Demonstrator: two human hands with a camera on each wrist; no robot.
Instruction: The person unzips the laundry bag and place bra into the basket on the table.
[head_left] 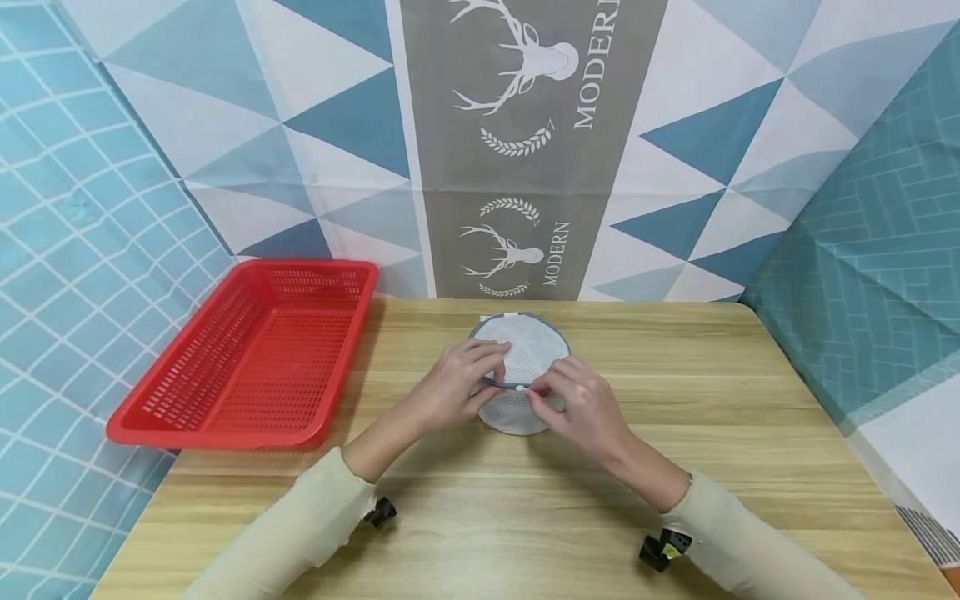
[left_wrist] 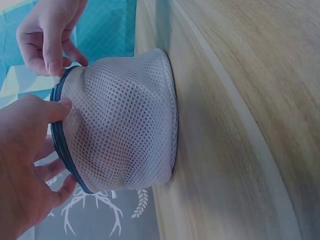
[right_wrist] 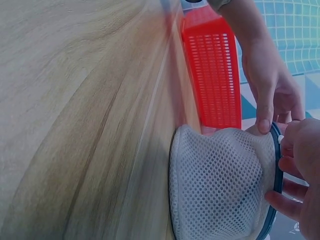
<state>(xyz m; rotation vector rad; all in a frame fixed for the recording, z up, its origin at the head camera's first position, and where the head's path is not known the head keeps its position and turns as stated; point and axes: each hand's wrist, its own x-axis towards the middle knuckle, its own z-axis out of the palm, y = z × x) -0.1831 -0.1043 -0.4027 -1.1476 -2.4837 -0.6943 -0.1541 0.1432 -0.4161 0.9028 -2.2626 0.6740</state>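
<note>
two "modern" prints (head_left: 557, 250) behind the mesh bag (head_left: 525, 350).

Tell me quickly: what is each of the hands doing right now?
Left hand: fingers curled on the dark rim of the white mesh bag.
Right hand: pinching the zipper at that rim.

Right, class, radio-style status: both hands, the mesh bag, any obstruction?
Left hand pinching mesh bag rim. Right hand pinching zipper edge beside it. Bag on wooden table. Red basket off left, nothing blocking.
</note>
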